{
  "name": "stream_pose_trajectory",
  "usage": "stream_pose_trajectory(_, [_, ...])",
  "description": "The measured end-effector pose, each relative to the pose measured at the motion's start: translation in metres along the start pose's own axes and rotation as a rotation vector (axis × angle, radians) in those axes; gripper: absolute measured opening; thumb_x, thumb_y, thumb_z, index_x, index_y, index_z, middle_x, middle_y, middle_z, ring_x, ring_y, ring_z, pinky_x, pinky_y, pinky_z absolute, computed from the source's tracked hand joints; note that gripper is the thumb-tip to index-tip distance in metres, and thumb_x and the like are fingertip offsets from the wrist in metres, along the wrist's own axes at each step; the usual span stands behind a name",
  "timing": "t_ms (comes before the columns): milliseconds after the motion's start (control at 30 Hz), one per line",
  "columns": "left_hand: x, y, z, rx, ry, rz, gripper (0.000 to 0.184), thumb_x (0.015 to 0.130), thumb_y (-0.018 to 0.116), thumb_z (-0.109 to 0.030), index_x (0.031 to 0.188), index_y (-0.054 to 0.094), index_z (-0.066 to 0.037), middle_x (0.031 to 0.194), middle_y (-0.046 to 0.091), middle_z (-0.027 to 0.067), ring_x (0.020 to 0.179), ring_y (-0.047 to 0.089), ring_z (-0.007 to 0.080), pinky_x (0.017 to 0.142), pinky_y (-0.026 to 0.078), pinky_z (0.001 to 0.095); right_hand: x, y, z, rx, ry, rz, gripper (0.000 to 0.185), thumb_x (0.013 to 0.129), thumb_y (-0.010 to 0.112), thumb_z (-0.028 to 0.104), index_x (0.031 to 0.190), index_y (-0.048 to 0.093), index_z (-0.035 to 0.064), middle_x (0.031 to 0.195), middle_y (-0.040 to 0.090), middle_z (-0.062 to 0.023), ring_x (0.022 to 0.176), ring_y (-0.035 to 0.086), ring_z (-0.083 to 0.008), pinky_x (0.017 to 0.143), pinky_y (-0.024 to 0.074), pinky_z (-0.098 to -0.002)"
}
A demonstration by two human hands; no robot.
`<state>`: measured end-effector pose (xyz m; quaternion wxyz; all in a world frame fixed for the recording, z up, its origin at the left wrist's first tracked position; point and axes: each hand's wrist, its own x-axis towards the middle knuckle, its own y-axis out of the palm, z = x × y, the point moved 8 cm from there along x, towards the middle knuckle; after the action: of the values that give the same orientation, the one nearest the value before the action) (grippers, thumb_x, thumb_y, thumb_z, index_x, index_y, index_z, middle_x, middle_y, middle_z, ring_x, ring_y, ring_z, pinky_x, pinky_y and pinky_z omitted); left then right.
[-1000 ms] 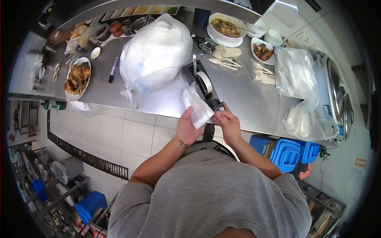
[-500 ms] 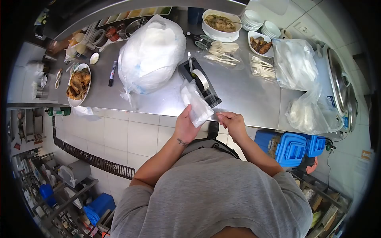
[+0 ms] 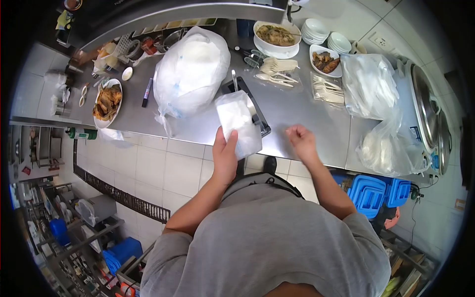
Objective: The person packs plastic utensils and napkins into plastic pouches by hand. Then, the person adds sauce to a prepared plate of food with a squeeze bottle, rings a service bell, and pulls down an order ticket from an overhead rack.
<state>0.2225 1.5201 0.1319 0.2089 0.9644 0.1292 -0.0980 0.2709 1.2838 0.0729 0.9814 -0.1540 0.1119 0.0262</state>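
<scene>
My left hand (image 3: pixel 225 156) is closed on a white plastic packet (image 3: pixel 240 121), thumb on top, raised over the counter's front edge. Partly covered by that packet is a black tape dispenser (image 3: pixel 265 127) on the steel counter. To the right of the dispenser, my right hand (image 3: pixel 303 142) hovers with its fingers curled together. Whatever may be between those fingertips is too small to make out. A big, full white plastic bag (image 3: pixel 190 69) stands left of the dispenser, its knotted end towards me. Beside that bag lies a marker (image 3: pixel 147 93).
Wooden cutlery packs (image 3: pixel 327 90), a bowl of food (image 3: pixel 275 35) and a small dish of fried pieces (image 3: pixel 325 62) sit behind. Plastic bags (image 3: pixel 372 81) lie on the right. An oval plate of fried food (image 3: pixel 107 103) is near the left front edge. Blue bins (image 3: pixel 367 195) stand below.
The packet has turned more upright and flatter to view in my left hand. My right hand has moved away from it, to the right and slightly farther over the counter.
</scene>
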Motion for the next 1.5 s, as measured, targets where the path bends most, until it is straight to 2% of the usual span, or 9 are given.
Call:
stream_pose_trajectory(133, [-0.003,0.043,0.006,-0.035,-0.027,0.110,0.031,0.099,0.044,-0.020,0.122,0.045,0.000,0.111,0.057,0.0069,0.100,0.052,0.0113,0.087,0.042,0.0264,-0.042,-0.024,0.143,0.159,-0.432,0.300,0.009,0.086,0.062,0.011,0.088,0.062,0.0021,0.074,0.060,-0.0049,0.068,0.056,-0.0150,0.064,0.0448,-0.0286])
stream_pose_trajectory(233, [-0.007,0.073,0.013,-0.001,-0.018,0.194,0.029,0.099,0.044,-0.021,0.119,0.047,0.000,0.109,0.057,0.0066,0.097,0.052,0.0103,0.086,0.042,0.0260,-0.066,-0.023,0.190,-0.232,-0.699,0.373,0.012,0.086,0.061,0.014,0.084,0.060,0.0026,0.074,0.059,-0.0091,0.066,0.056,-0.0245,0.062,0.0449,-0.0339])
stream_pose_trajectory(533, [-0.020,0.145,0.029,0.002,0.032,0.394,0.031,0.100,0.041,-0.024,0.117,0.047,0.001,0.107,0.056,0.0065,0.097,0.050,0.0094,0.085,0.040,0.0248,-0.055,-0.068,0.172,-0.576,-0.810,-0.018,0.016,0.085,0.061,0.018,0.080,0.057,0.0041,0.075,0.058,-0.0121,0.072,0.057,-0.0342,0.064,0.0453,-0.0415])
stream_pose_trajectory(933, [-0.016,0.183,0.027,0.216,0.206,0.381,0.031,0.099,0.045,-0.021,0.119,0.050,0.002,0.105,0.059,0.0066,0.094,0.054,0.0115,0.084,0.043,0.0262,-0.045,-0.122,0.145,-0.496,-0.625,-0.319,0.031,0.077,0.070,0.032,0.086,0.059,0.0034,0.083,0.062,-0.0152,0.076,0.060,-0.0342,0.066,0.0471,-0.0413])
stream_pose_trajectory(967, [-0.018,0.188,0.029,0.170,0.182,0.397,0.033,0.099,0.044,-0.023,0.120,0.049,0.002,0.105,0.059,0.0064,0.094,0.054,0.0113,0.084,0.043,0.0259,-0.045,-0.138,0.152,-0.398,-0.513,-0.351,0.037,0.071,0.079,0.029,0.091,0.062,0.0024,0.078,0.064,-0.0091,0.070,0.062,-0.0236,0.063,0.0488,-0.0339])
stream_pose_trajectory(1067, [-0.019,0.195,0.037,0.100,0.120,0.453,0.040,0.101,0.039,-0.029,0.124,0.047,0.001,0.105,0.060,0.0070,0.095,0.056,0.0116,0.082,0.044,0.0258,-0.004,-0.131,0.089,0.079,-0.231,0.153,0.025,0.076,0.075,0.022,0.081,0.060,0.0027,0.075,0.065,-0.0063,0.061,0.058,-0.0151,0.056,0.0456,-0.0298])
stream_pose_trajectory(1200, [-0.014,0.208,0.028,0.142,0.077,0.560,0.057,0.100,0.027,-0.045,0.132,0.038,0.000,0.104,0.064,0.0167,0.086,0.066,0.0217,0.079,0.050,0.0318,0.018,-0.219,0.094,0.343,-0.288,-0.177,0.014,0.078,0.073,0.013,0.077,0.061,0.0051,0.066,0.060,0.0011,0.058,0.051,-0.0060,0.052,0.0407,-0.0225])
stream_pose_trajectory(1333, [0.005,0.210,0.028,0.233,0.091,0.500,0.041,0.101,0.036,-0.031,0.127,0.041,0.000,0.104,0.064,0.0176,0.082,0.067,0.0256,0.079,0.051,0.0359,0.045,-0.345,0.092,0.767,-0.443,-0.596,0.014,0.085,0.066,0.014,0.092,0.060,0.0036,0.076,0.060,-0.0004,0.063,0.051,-0.0067,0.058,0.0417,-0.0205])
stream_pose_trajectory(1500, [0.022,0.210,0.039,0.245,0.036,0.455,0.028,0.097,0.047,-0.019,0.118,0.050,-0.001,0.103,0.065,0.0171,0.082,0.067,0.0243,0.078,0.051,0.0345,0.061,-0.322,-0.005,0.764,-0.123,-0.740,0.028,0.086,0.066,0.017,0.108,0.057,0.0037,0.093,0.060,-0.0039,0.071,0.054,-0.0109,0.063,0.0445,-0.0251])
